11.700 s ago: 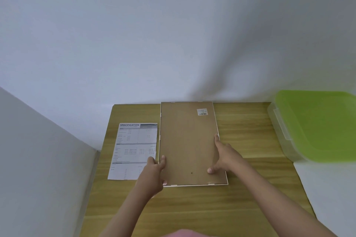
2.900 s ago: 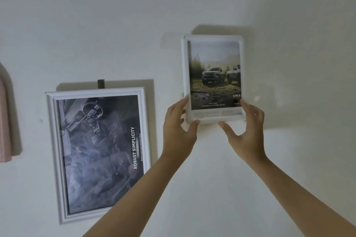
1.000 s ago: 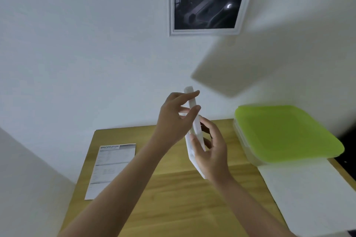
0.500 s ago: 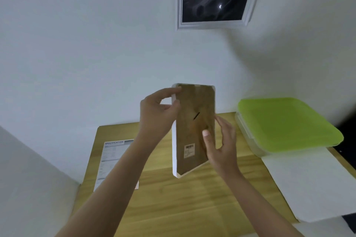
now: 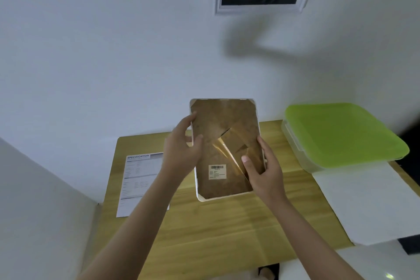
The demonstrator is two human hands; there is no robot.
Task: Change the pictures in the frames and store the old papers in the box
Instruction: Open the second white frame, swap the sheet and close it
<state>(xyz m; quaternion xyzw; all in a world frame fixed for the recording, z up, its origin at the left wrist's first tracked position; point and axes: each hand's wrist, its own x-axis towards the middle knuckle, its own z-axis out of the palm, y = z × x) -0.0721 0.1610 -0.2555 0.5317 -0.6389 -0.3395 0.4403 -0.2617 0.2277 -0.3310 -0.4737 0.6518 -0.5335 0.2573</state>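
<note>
Fingers of both hands are clamped on the small frame (image 5: 223,148), left hand (image 5: 181,152) and right hand (image 5: 263,171) on its long sides, brown back facing up, held lengthwise above the table (image 5: 204,229).

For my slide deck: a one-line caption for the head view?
Both hands, left hand and right hand, hold small white frame back-side up above wooden table.

Rectangular light-wood table (image 5: 218,229) with visible grain, set against a white wall. On its left part lies a flat printed white sheet headed "SPECIFICATION" (image 5: 138,179). At the far right corner rests a clear plastic box with a lime-green lid (image 5: 341,134). Just in front of the box, a plain white sheet (image 5: 361,204) overhangs the table's right edge.
</note>
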